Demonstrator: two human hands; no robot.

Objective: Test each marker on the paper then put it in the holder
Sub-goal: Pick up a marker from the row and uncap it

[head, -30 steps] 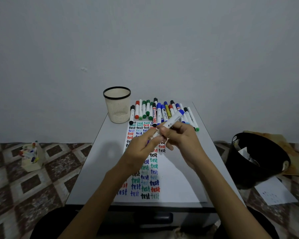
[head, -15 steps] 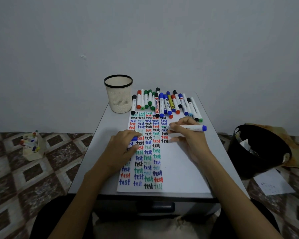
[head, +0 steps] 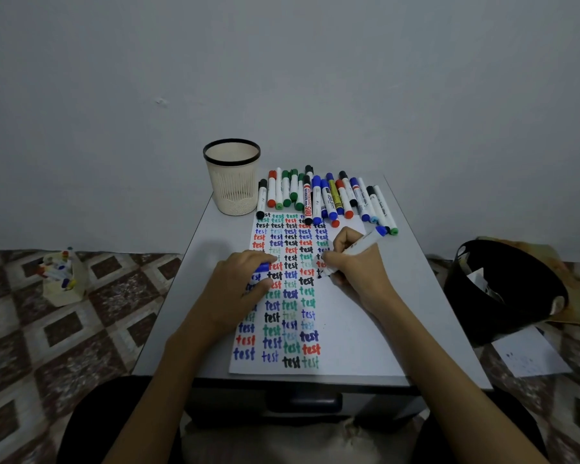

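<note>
A small grey table (head: 412, 296) stands by a plain wall (head: 282, 78), on a floor (head: 64, 346) of brown squares. The right hand (head: 359, 272) curls its fingers tight round a white marker (head: 362, 246), tip down on the paper (head: 345, 329). The left hand (head: 238, 289) lies on the paper and pinches a blue cap (head: 261, 267). The cream holder (head: 232, 182) stands at the back, beside a row of markers (head: 325, 199).

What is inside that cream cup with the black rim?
Only the pale inner wall of the holder shows below the rim, and nothing pokes out above it. Its bottom is hidden by the near wall.
</note>
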